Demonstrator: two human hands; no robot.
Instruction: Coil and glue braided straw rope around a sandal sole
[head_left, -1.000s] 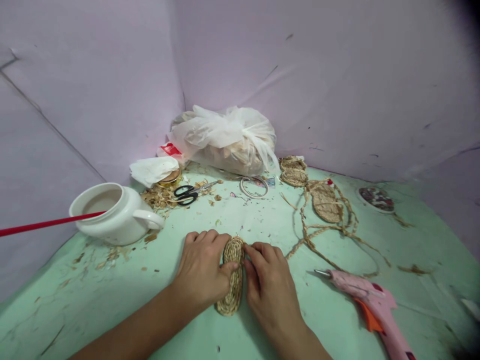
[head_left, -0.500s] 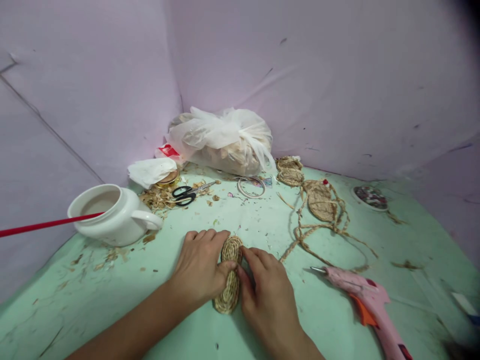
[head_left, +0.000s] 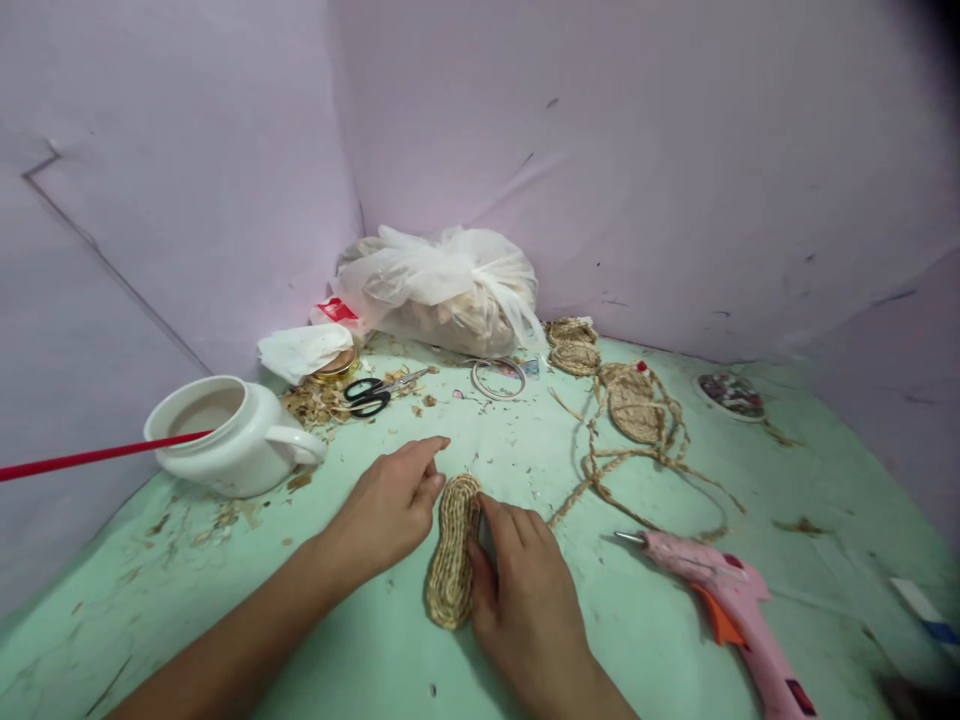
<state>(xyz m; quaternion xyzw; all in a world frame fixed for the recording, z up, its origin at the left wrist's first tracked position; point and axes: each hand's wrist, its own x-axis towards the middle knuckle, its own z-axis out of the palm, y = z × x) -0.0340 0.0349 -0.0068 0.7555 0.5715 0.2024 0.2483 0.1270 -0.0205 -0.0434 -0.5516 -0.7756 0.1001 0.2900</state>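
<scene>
Left hand (head_left: 394, 505) unclenched beside straw coil (head_left: 452, 560), right hand (head_left: 529, 590) touching it, grip unclear, red stick (head_left: 105, 457) in left white pot (head_left: 244, 460), pale contents (head_left: 461, 322) inside far bag (head_left: 431, 268)

The tan coiled pad (head_left: 451, 565), long, round-ended and slightly waisted, is lying flat on the table (head_left: 360, 645).

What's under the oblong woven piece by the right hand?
Green tabletop shows around the woven piece, so it seems to lie straight on that. Its underside and the patch beneath are covered; the right hand partly screens its right edge.
</scene>
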